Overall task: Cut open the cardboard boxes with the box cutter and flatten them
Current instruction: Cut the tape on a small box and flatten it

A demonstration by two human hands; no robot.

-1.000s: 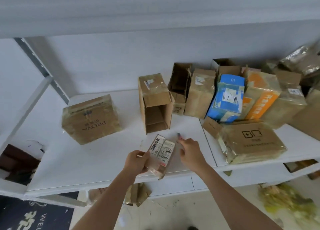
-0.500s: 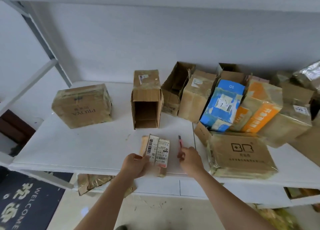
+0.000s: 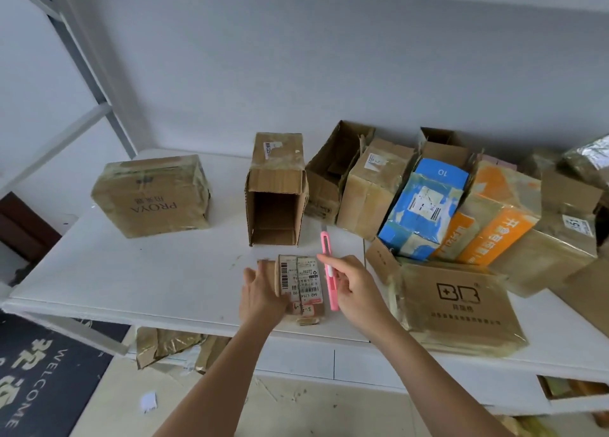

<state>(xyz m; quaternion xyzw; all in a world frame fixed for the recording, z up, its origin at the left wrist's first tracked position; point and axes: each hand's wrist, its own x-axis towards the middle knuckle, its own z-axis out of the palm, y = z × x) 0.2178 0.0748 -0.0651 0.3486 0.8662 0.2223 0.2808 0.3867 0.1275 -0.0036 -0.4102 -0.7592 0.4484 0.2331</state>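
A small labelled cardboard box [image 3: 300, 280] lies near the front edge of the white table [image 3: 148, 271]. My left hand [image 3: 262, 296] holds its left side. My right hand [image 3: 354, 288] grips a pink box cutter [image 3: 328, 265], blade end pointing away from me, just right of the small box. An open-ended brown box [image 3: 275, 199] stands behind it. A taped PROVA box [image 3: 151, 194] sits to the left.
A crowd of boxes fills the right side: a blue one [image 3: 425, 209], an orange one [image 3: 494, 215], a flat BB box [image 3: 458, 301] near the front edge. Flattened cardboard [image 3: 168, 344] lies on the floor under the table. A welcome mat [image 3: 43, 380] is at lower left.
My right hand has picked the pink cutter up off the table and now holds it beside the small box. My left hand has set the box down flatter on the table.
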